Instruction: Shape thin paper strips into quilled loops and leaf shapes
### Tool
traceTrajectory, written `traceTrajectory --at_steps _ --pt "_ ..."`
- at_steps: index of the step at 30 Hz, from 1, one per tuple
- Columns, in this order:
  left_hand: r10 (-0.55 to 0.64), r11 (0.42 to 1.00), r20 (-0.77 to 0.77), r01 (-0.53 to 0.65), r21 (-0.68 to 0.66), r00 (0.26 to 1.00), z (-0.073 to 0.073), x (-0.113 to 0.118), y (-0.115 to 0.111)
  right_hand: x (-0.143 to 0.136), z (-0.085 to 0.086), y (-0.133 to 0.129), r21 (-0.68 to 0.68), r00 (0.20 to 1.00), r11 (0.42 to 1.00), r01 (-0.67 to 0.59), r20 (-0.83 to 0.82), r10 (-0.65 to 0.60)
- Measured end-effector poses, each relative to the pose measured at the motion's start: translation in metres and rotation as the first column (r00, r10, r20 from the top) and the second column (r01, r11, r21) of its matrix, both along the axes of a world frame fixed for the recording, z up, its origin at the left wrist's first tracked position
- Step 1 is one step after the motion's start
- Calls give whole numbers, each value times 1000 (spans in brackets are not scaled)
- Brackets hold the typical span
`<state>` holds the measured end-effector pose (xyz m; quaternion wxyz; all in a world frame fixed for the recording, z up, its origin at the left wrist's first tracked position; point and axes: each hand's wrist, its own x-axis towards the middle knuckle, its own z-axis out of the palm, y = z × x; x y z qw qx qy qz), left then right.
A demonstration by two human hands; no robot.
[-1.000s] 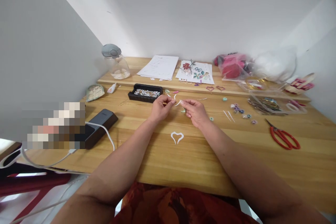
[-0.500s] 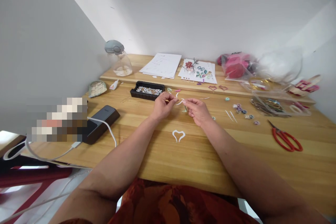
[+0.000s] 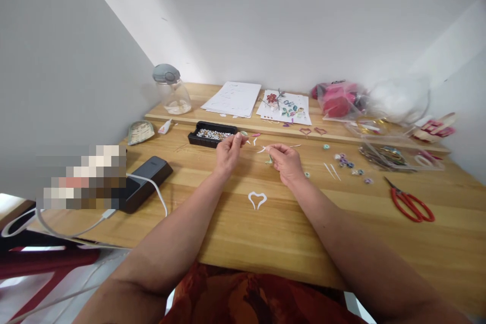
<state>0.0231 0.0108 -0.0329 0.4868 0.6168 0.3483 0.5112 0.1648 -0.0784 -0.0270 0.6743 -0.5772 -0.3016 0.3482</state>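
My left hand [image 3: 229, 153] is closed in a pinch in front of the black bead tray [image 3: 194, 138]. What its fingertips hold, perhaps something very thin, is too small to make out. Across a gap, my right hand [image 3: 286, 162] is pinched shut on a small white curved strip [image 3: 261, 150], whose end sticks out towards the left. Just below those fingers shows a bit of green thread [image 3: 269, 160]. On the wood between my forearms lies a white heart-shaped outline [image 3: 257, 194], open at its lower point. Small white pieces [image 3: 254, 142] lie beyond my hands.
Red-handled scissors [image 3: 409, 204] lie at the right, near small thread spools [image 3: 343, 161] and two white strips [image 3: 332, 171]. A clear box [image 3: 429, 162] stands behind them. Papers [image 3: 237, 97] and a lidded jug [image 3: 172, 93] are on the raised back shelf. A dark power bank [image 3: 150, 177] with a white cable sits left.
My left hand has moved left, away from my right hand, so the gap between them is wider. My right hand keeps its pinch on the white strip. The view has shifted slightly.
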Motion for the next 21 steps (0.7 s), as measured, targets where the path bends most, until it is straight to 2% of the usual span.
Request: traceTrajectory --at_steps 2,4,7,14,21 --pt "21 994 56 -15 -107 998 -2 0 2 0 1 0 0 1000 1000 -1 -11 1" --pt "-3 989 89 16 -144 996 -2 0 3 -1 1 0 5 1000 1000 -1 -19 1" --pt "-23 992 109 36 -119 994 1 0 0 -1 1 0 4 1000 1000 0 -19 0" --pt "43 989 134 -23 -146 990 1 0 3 0 0 0 3 1000 1000 12 -3 -12" --pt "109 984 134 -87 -158 985 0 -4 9 1 1 2 8 995 996 86 -49 -86"
